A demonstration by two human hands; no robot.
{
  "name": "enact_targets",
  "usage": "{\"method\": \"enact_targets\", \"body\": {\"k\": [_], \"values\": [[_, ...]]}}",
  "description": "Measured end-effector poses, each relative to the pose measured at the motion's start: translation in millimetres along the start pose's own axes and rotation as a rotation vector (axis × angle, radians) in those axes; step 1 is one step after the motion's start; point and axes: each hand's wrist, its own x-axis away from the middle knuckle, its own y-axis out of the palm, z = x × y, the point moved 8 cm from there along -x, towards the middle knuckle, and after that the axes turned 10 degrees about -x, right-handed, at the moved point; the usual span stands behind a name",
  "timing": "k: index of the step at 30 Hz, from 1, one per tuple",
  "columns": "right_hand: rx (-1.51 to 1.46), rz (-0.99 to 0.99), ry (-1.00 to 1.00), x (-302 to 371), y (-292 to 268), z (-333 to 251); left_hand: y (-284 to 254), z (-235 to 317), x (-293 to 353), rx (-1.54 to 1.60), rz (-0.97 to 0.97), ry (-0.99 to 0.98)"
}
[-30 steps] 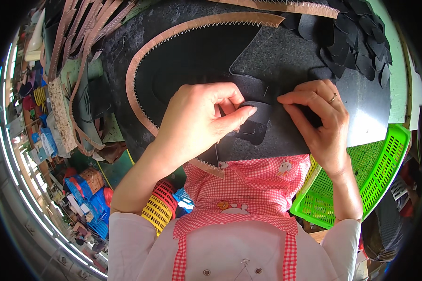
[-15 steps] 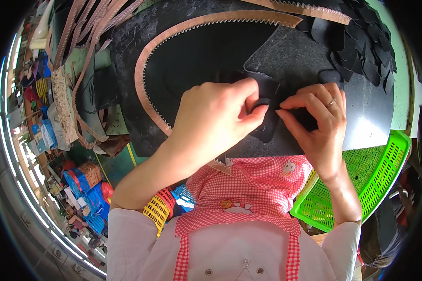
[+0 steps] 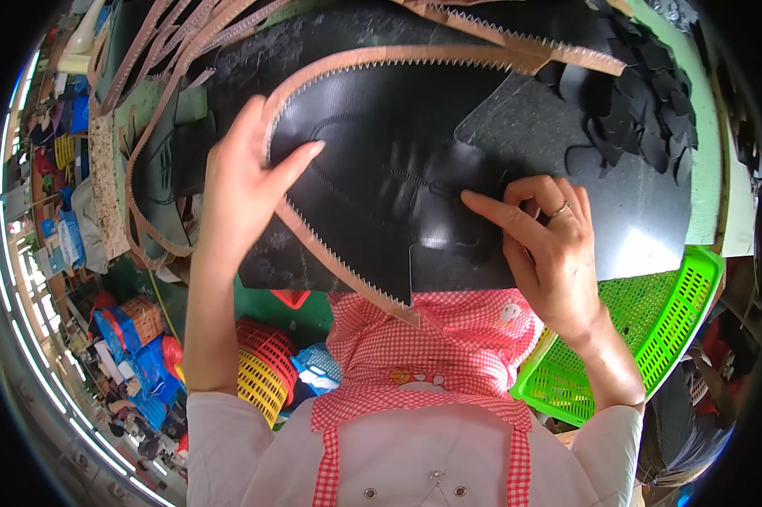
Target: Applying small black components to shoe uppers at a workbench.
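Note:
A black leather-like panel (image 3: 364,194) lies on the dark work board, its curved edge bordered by a tan strip with a zigzag silver edge (image 3: 338,269). My left hand (image 3: 245,182) grips the curved left edge, thumb on top and fingers around the outside of the strip. Toward the panel's right end is a squarish black patch (image 3: 448,224) with a glossy surface. My right hand (image 3: 550,245) rests over that end, index finger stretched out onto the patch and the other fingers loosely bent, holding nothing visible.
Overlapping small black pieces (image 3: 643,110) lie at the far right of the board (image 3: 558,122). More tan strips (image 3: 165,51) hang at the upper left. A green plastic basket (image 3: 677,325) stands at the right; red and yellow baskets (image 3: 262,380) sit below left.
My left hand has moved from the middle to the panel's left edge and taken hold there. The right hand has shifted slightly left and down, its index finger now extended onto the patch.

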Motion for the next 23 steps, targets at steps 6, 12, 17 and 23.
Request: {"method": "enact_targets", "body": {"k": [6, 12, 17, 23], "values": [[0.191, 0.354, 0.079, 1.9, -68.2, 34.5, -168.6, -49.6, 74.6, -0.105, 0.561, -0.252], [0.206, 0.365, -0.003, -5.3, -67.8, 46.6, -101.4, 30.2, 14.3, -0.181, 0.59, 0.242], [0.129, 0.428, 0.007, 5.9, -74.7, 56.2, 15.3, 142.2, -115.5, -0.224, 0.368, 0.613], [-0.029, 0.419, -0.026, 14.2, -74.4, 68.8, -13.9, 112.1, -141.5, 0.133, 0.371, 0.505]]}}
